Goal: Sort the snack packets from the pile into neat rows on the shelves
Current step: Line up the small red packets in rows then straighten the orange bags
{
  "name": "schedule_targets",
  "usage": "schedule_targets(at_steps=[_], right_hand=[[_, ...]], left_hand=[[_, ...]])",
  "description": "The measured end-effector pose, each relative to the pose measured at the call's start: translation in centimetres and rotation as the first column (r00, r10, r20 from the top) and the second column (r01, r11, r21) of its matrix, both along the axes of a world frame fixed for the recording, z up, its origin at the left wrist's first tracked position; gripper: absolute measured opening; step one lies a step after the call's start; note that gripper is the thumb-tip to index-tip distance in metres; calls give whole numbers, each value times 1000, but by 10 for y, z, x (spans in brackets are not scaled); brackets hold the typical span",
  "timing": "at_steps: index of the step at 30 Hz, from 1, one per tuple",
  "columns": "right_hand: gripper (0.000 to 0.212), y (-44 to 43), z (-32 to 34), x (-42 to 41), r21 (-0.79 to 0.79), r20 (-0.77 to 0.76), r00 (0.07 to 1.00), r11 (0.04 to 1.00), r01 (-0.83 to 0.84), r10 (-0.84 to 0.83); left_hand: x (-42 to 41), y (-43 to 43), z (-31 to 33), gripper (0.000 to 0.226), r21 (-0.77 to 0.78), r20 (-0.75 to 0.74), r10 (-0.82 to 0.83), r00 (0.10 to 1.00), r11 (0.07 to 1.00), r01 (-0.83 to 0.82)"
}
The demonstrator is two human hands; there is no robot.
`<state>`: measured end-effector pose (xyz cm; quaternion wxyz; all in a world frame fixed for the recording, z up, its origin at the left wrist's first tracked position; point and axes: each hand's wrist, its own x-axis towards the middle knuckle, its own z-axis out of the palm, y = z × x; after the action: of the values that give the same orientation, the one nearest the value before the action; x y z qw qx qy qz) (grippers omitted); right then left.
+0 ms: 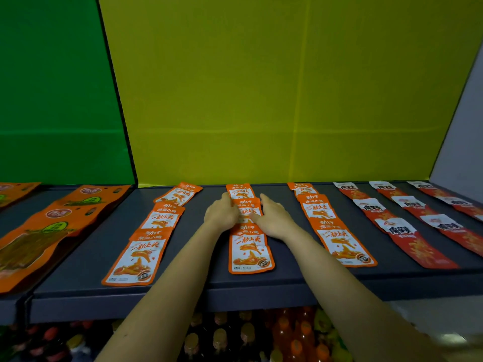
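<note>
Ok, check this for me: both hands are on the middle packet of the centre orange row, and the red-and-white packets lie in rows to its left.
Wrong side: the red-and-white packets lie in rows to its right, not its left, as the head view shows. The rest holds: left hand and right hand both touch the middle packet of the centre orange row.

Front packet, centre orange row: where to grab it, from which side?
The front packet lies flat, lengthwise, its near edge free by the shelf lip. Its far end meets the next packet, where the left hand and right hand are. Probably best: come from the shelf front and pinch that near edge, thumb on top.
</note>
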<state>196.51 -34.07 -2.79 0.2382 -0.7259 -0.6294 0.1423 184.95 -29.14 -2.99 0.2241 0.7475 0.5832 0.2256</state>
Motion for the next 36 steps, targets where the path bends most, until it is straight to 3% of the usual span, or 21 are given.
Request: schedule_targets(at_steps=[13,16,21,26,32,36], right_hand=[[44,3,-9,2,53,19,1000,999,-13,12],[42,3,-9,3,70,-3,1000,998,-7,7],[42,-3,-2,4,200,-49,999,980,21,-12],[35,-13,20,-4,378,-27,999,925,-31,44],[36,-10,49,-55,282,52,989,948,-149,140],[35,3,53,-99,181,26,992,976,-124,121]], left_hand=[[0,-4,2,42,37,-60,-60,996,997,62],[-1,-4,1,35,70,-9,-59,998,996,59],[-7,-11,13,35,243,112,-9,994,970,-18],[-47,-19,46,36,381,121,-77,990,924,25],[-128,1,52,34,295,73,71,995,951,-90],[-167,14,34,34,226,37,125,991,965,-130]])
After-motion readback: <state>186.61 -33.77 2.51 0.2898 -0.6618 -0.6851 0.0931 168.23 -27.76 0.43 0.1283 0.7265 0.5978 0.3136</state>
